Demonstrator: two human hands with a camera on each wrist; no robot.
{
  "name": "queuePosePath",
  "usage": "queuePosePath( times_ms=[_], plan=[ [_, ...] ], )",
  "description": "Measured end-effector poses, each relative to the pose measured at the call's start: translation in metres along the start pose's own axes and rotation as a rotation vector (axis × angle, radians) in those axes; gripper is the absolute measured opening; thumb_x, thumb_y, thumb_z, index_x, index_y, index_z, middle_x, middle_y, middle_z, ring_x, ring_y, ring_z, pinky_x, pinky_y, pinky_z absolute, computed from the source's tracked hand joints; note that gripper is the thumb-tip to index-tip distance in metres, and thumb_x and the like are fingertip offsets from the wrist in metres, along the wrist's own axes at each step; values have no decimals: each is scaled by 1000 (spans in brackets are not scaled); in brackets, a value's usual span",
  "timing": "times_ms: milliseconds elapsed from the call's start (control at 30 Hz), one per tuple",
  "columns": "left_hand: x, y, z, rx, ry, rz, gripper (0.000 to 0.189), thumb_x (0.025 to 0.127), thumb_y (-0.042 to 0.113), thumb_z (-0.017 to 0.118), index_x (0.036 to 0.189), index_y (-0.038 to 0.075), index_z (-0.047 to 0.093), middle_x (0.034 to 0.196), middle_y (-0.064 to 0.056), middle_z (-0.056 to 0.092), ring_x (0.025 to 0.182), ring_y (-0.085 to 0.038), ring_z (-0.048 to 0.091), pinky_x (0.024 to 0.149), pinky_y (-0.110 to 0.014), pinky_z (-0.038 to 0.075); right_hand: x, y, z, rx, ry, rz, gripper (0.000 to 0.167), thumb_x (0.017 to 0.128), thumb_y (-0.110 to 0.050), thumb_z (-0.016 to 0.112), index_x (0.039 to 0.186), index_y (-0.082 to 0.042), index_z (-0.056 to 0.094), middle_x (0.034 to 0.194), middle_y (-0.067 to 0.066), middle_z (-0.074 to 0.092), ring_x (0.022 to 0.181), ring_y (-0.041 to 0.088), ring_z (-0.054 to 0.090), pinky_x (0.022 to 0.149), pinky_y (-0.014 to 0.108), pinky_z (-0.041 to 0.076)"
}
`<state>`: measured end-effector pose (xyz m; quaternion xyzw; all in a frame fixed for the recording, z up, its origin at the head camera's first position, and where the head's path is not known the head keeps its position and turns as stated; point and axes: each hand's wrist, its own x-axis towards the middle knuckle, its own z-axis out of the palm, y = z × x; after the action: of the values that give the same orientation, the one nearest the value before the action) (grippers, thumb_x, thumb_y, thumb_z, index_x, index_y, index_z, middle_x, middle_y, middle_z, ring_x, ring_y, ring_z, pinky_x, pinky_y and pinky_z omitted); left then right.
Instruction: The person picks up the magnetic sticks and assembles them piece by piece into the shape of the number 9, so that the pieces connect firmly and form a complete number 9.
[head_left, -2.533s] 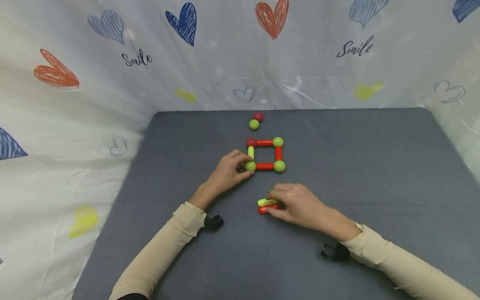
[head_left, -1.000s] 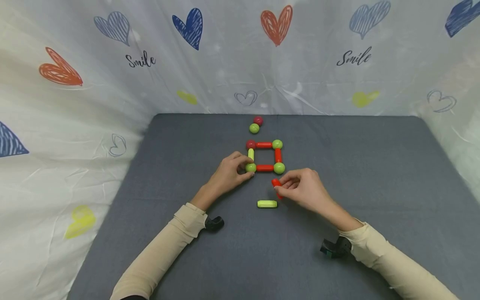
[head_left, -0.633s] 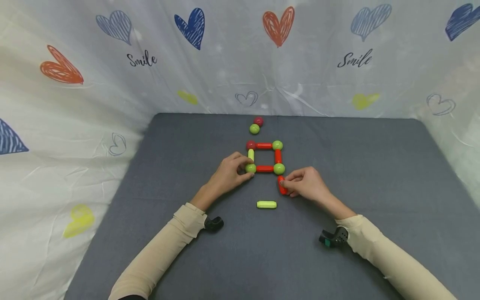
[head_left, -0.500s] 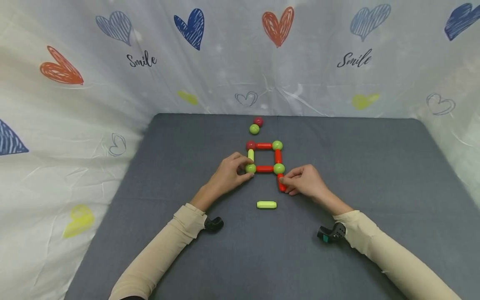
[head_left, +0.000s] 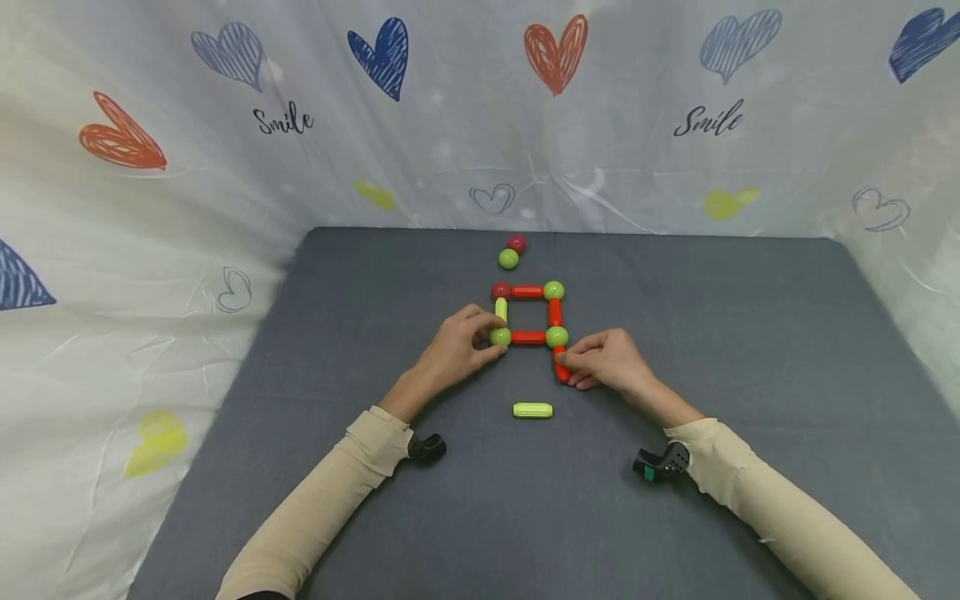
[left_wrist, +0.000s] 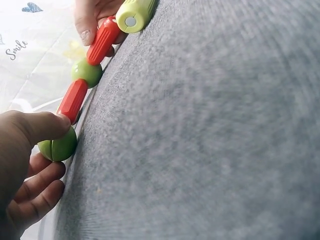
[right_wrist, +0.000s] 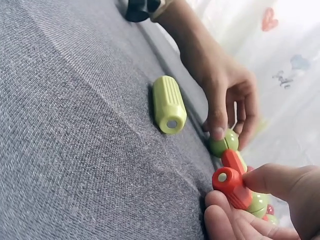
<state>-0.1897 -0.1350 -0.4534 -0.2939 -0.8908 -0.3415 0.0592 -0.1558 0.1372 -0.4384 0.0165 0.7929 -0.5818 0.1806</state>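
Note:
My left hand (head_left: 461,346) pinches the green ball (head_left: 500,337) at the near left corner of a square of magnetic rods and balls. Red rods form three sides of that square, and a yellow-green rod (head_left: 501,310) forms the left side. Between thumb and fingers, my right hand (head_left: 609,363) holds another red magnetic rod (head_left: 561,368). Its far end touches the green ball (head_left: 557,337) at the near right corner, and it points towards me. In the right wrist view the free end of this red rod (right_wrist: 231,183) shows a round metal tip.
A loose yellow-green rod (head_left: 532,411) lies on the grey cloth (head_left: 480,517) nearer to me, between the hands. Beyond the square, a red ball (head_left: 517,243) and a green ball (head_left: 508,259) sit together. A curtain with hearts (head_left: 427,125) hangs behind the table.
My right hand has picked the red rod from beside the yellow-green one and brought it up to the near right ball. My left hand has stayed at its corner.

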Motion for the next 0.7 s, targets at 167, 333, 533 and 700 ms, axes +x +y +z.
queuePosePath(
  times_ms=[167, 333, 533, 700],
  plan=[
    [3, 1, 3, 3, -3, 1, 32, 85, 18, 82, 115, 11, 72, 98, -3, 59, 84, -14, 59, 73, -26, 50, 2, 5, -2, 38, 2, 27, 27, 85, -14, 81, 98, 7, 74, 80, 15, 73, 67, 21, 72, 63, 35, 59],
    [6, 0, 6, 13, -7, 7, 33, 85, 18, 83, 115, 11, 72, 98, -3, 59, 84, -13, 59, 74, -26, 51, 2, 8, -4, 45, 0, 30, 26, 85, -13, 80, 99, 8, 73, 80, 15, 73, 66, 21, 72, 63, 34, 59],
    [12, -4, -3, -1, -26, 19, 36, 87, 25, 81, 117, 9, 71, 101, -4, 61, 88, -14, 62, 76, -28, 53, 3, 8, -5, 50, -9, 25, 25, 85, -15, 80, 98, 6, 74, 80, 15, 73, 67, 21, 72, 63, 35, 59],
    [37, -11, -33, 8, 11, -18, 34, 92, 28, 75, 116, 5, 71, 107, -12, 64, 93, -22, 66, 79, -37, 56, 6, 7, -6, 59, -27, 8, 25, 84, -15, 81, 98, 5, 75, 80, 16, 73, 67, 21, 71, 64, 35, 59]
  ],
)
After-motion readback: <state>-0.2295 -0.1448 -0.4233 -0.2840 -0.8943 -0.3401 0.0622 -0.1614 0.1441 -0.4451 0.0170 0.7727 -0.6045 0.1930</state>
